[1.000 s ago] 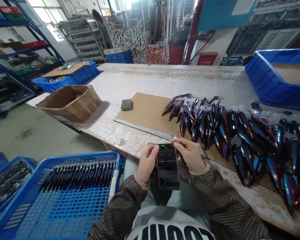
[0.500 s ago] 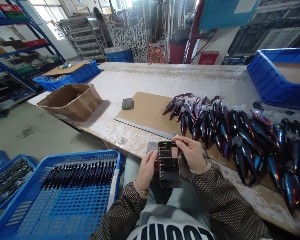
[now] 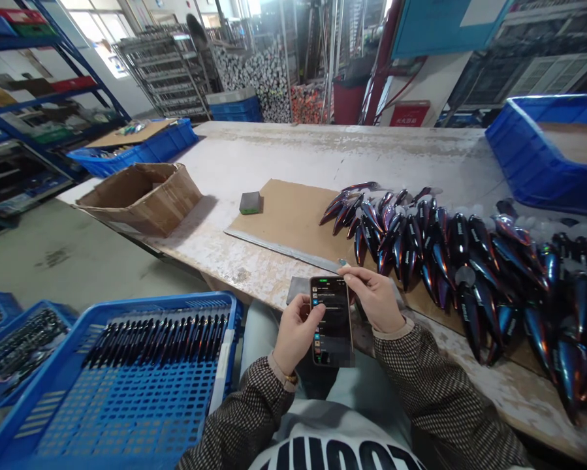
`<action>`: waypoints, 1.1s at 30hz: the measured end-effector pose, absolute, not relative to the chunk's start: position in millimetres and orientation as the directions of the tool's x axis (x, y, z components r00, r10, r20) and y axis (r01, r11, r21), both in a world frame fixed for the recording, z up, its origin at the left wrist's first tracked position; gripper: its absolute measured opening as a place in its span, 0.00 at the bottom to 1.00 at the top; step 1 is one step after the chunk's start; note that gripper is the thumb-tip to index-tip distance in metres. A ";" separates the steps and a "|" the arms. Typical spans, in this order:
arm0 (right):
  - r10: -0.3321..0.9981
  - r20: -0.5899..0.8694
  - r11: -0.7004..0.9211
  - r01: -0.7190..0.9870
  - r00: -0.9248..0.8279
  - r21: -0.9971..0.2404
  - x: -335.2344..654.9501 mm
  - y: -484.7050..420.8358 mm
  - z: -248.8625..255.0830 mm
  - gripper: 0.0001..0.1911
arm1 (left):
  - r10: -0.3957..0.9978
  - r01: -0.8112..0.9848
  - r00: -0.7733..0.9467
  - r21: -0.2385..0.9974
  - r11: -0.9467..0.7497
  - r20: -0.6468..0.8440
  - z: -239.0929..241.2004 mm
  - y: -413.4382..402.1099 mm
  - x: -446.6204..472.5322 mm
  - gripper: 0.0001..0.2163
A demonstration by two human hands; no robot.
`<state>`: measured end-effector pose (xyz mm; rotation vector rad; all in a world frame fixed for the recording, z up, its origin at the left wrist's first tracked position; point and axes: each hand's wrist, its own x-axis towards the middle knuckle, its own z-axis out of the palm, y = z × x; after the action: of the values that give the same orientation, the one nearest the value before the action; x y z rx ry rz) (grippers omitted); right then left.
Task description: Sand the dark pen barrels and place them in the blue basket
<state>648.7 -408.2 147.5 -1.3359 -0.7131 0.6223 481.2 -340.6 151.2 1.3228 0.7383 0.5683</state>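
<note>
A dark smartphone point(image 3: 332, 333) with a lit list on its screen is upright above my lap, near the table's front edge. Curled around its left side is my left hand point(image 3: 296, 329), the thumb over the screen; the fingers behind are partly hidden. My right hand point(image 3: 374, 297) is closed beside the phone's upper right corner. Thumb and index finger pinch a small pale and bluish piece point(image 3: 343, 263), too small to name. Just right of that hand, many glossy dark fish-shaped pieces point(image 3: 413, 251) with clear round tips lie piled on a cardboard sheet point(image 3: 293, 215).
A blue crate point(image 3: 121, 418) at lower left holds a row of similar dark pieces. On the table point(image 3: 254, 147) stand a small grey block point(image 3: 250, 202), an open cardboard box point(image 3: 146, 202) and a blue bin point(image 3: 533, 153). More blue baskets point(image 3: 53, 313) sit far left.
My left thumb has moved right, from the phone's edge onto its screen. The list on the screen shows different content. My right hand stays in place.
</note>
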 end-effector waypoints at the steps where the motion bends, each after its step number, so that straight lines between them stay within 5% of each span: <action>1: 0.757 0.103 0.133 0.003 0.645 -0.991 648.7 -408.2 147.6 0.17 | 0.743 0.042 0.652 0.986 0.160 -0.148 151.0 -340.9 482.1 0.14; 14: 0.746 0.112 0.114 0.040 0.657 -0.993 651.0 -408.6 143.3 0.18 | 0.760 0.039 0.578 0.941 0.337 -0.296 150.7 -342.7 476.3 0.21; 33: 0.743 0.116 0.125 0.034 0.659 -0.992 650.9 -409.0 144.2 0.17 | 0.758 0.060 0.575 0.941 0.334 -0.306 151.3 -340.2 475.5 0.22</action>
<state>650.9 -409.0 144.2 -1.3648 -0.7178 0.5871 475.5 -340.2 151.3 1.1575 0.8655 0.5390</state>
